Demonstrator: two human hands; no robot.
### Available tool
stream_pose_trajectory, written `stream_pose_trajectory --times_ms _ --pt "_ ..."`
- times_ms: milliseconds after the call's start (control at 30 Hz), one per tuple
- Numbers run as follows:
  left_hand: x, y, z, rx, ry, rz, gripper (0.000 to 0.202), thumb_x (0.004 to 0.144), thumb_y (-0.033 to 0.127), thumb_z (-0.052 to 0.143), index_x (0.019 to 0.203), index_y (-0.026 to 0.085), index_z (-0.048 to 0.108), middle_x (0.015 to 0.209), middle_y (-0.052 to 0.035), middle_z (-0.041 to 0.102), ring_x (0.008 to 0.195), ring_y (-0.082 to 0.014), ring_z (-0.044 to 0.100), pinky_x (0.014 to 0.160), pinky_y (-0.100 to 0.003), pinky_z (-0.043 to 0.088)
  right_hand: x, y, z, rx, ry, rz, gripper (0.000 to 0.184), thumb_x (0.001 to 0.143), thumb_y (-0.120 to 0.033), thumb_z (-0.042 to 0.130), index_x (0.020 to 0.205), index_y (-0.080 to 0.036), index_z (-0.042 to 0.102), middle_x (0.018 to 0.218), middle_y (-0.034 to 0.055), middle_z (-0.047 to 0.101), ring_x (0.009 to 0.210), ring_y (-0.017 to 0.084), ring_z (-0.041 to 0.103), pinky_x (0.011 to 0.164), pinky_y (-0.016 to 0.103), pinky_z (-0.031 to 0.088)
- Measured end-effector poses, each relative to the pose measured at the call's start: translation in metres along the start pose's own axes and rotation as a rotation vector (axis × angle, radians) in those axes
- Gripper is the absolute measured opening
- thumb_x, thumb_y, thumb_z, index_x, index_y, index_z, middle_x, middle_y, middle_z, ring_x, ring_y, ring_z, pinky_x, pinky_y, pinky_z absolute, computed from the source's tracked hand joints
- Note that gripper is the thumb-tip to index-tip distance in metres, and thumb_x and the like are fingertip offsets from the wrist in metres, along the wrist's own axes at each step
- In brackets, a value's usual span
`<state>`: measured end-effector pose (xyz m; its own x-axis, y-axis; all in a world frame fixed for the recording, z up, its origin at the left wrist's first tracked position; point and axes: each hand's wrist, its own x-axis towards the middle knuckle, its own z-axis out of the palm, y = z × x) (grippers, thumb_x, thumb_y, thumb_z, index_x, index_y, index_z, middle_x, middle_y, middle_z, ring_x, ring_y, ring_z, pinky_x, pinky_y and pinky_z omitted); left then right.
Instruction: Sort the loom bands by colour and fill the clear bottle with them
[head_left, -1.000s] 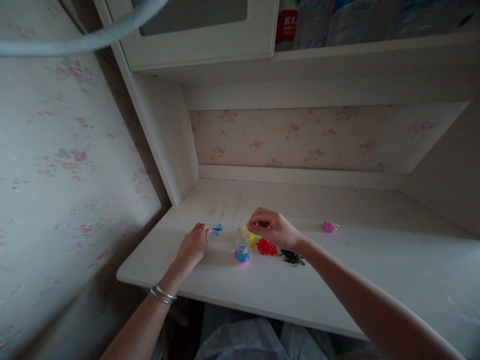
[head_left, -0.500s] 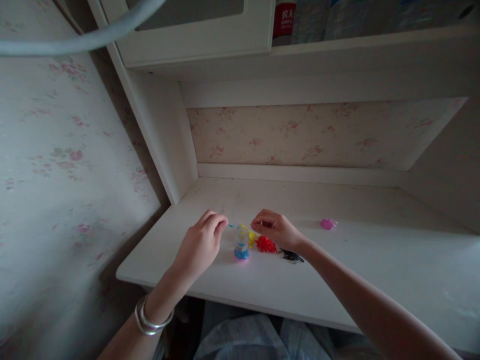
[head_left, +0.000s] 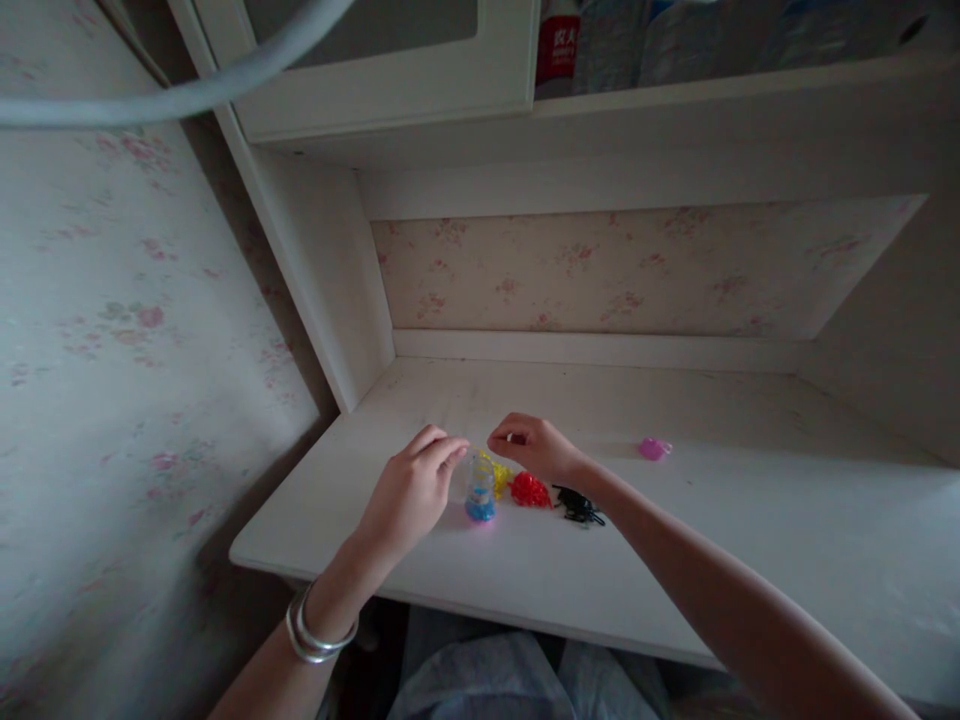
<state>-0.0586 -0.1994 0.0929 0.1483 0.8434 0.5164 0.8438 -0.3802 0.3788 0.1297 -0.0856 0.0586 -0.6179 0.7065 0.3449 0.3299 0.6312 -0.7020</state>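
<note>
A small clear bottle point(head_left: 480, 492) with blue bits in its lower part stands upright on the white desk. My left hand point(head_left: 417, 488) is beside its mouth on the left, thumb and fingers pinched together. My right hand point(head_left: 541, 448) hovers to the right of the bottle, fingers also pinched. Whatever either pinch holds is too small to make out. Behind the bottle lies a yellow pile point(head_left: 498, 478), partly hidden. A red pile point(head_left: 530, 490) of small bands sits below my right hand, and a heap of thin black bands point(head_left: 578, 505) lies beside my right wrist.
A pink cap-like piece point(head_left: 654, 449) lies farther back on the right of the desk point(head_left: 675, 570). Above hangs a shelf point(head_left: 720, 95) with plastic bottles. A side panel point(head_left: 322, 270) bounds the desk on the left, and a pale curved tube point(head_left: 187, 98) crosses the upper left.
My hands have come closer together above the bottle, the left one moving right. The blue strand that showed at my left fingertips is no longer visible.
</note>
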Motion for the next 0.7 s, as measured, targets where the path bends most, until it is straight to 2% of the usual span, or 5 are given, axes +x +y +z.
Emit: stream_pose_trajectory --times_ms 67,167,367,533,700 --pt "-0.005 -0.012 0.001 -0.045 0.069 -0.069 0.027 0.092 0.031 0.039 0.097 0.019 0.063 0.093 -0.0059 0.062 0.085 -0.014 0.059 0.078 -0.023 0.046 0.013 0.004 0.005 -0.087 -0.055 -0.015 0.019 0.082 -0.028 0.055 0.083 -0.017 0.07 0.081 0.0031 0.064 0.069 0.011 0.056 0.063 0.021 0.041" --pt "-0.02 -0.041 0.01 -0.055 0.079 -0.187 0.027 0.092 0.032 0.04 0.093 0.018 0.064 0.093 -0.0061 0.063 0.086 -0.0152 0.059 0.078 -0.024 0.046 0.036 0.01 0.016 -0.27 -0.2 -0.079 0.021 0.083 -0.023 0.051 0.091 -0.018 0.07 0.088 0.0051 0.067 0.078 0.014 0.059 0.071 0.024 0.042" --pt "-0.05 -0.1 0.038 0.087 -0.087 -0.357 0.022 0.089 0.026 0.042 0.094 0.02 0.063 0.093 -0.0053 0.064 0.086 -0.0166 0.06 0.08 -0.027 0.046 0.08 0.018 0.048 -0.427 -0.468 -0.151 0.034 0.079 -0.012 0.052 0.109 -0.016 0.066 0.102 0.0114 0.068 0.088 0.019 0.061 0.074 0.026 0.044" --pt "-0.052 -0.115 0.046 0.116 -0.144 -0.358 0.024 0.088 0.027 0.042 0.102 0.019 0.06 0.1 -0.0066 0.063 0.089 -0.0166 0.06 0.083 -0.028 0.045 0.101 0.026 0.068 -0.468 -0.557 -0.171 0.039 0.074 -0.007 0.055 0.109 -0.017 0.066 0.086 0.0057 0.071 0.069 0.013 0.061 0.059 0.019 0.041" --pt "-0.042 -0.122 0.049 0.104 -0.196 -0.403 0.026 0.087 0.028 0.043 0.107 0.021 0.059 0.105 -0.0049 0.062 0.09 -0.016 0.06 0.086 -0.028 0.044 0.107 0.026 0.073 -0.49 -0.641 -0.222 0.03 0.078 -0.014 0.057 0.105 -0.02 0.069 0.074 -0.0002 0.07 0.059 0.009 0.055 0.053 0.017 0.036"
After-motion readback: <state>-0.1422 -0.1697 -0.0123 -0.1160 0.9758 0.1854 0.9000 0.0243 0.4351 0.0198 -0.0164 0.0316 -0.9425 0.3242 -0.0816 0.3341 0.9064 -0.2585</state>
